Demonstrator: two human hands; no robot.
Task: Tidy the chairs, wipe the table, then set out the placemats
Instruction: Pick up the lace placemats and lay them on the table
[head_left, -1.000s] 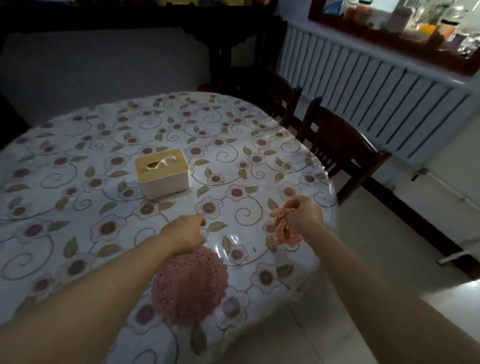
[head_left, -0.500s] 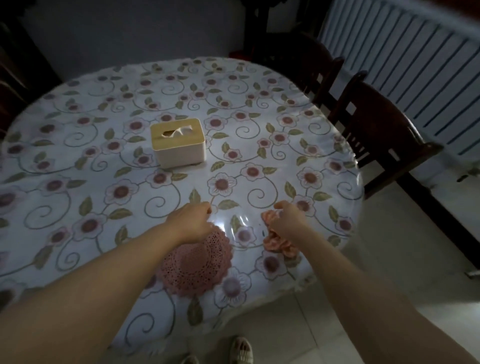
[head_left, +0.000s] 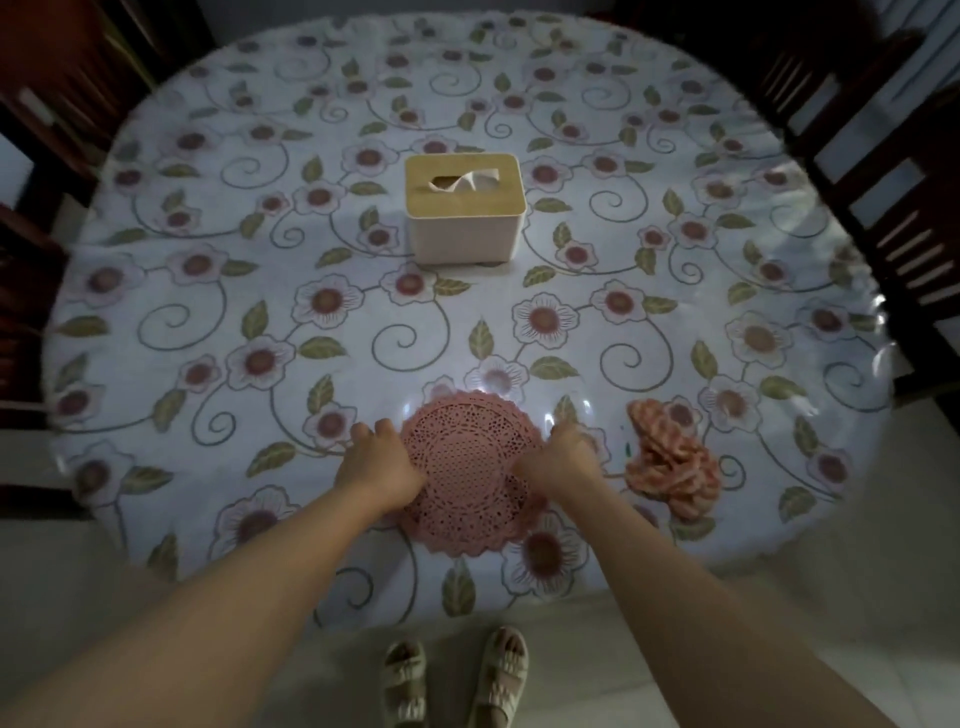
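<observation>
Dim light falls on a round table (head_left: 156, 291) spread with a white cloth printed in pink flowers, green leaves and curling stems, glossy where it catches a glare near the front edge. At 6 o'clock on it, just inside the near edge, lies a round pink lace placemat (head_left: 467, 470), flat on the cloth. The left hand (head_left: 379, 465) rests at the placemat's left rim with fingers curled over the edge, and the right hand (head_left: 558, 460) rests at its right rim the same way; whether either truly pinches the lace or only presses on it cannot be told. Just beside the right hand, toward 4 o'clock, sits a crumpled heap of further pink placemats (head_left: 670, 467), apart from the flat one. Near the table's centre, toward 12 o'clock of the placemat, stands a cream tissue box (head_left: 465, 213) with a tan lid and a tissue poking from its slot. Dark wooden chairs (head_left: 883, 171) stand against the table at 2 and 3 o'clock, and more dark wooden furniture at 9 to 10 o'clock. Below the table edge, pale floor tiles (head_left: 805, 623) show, with two sandalled feet (head_left: 452, 680) at 6 o'clock.
</observation>
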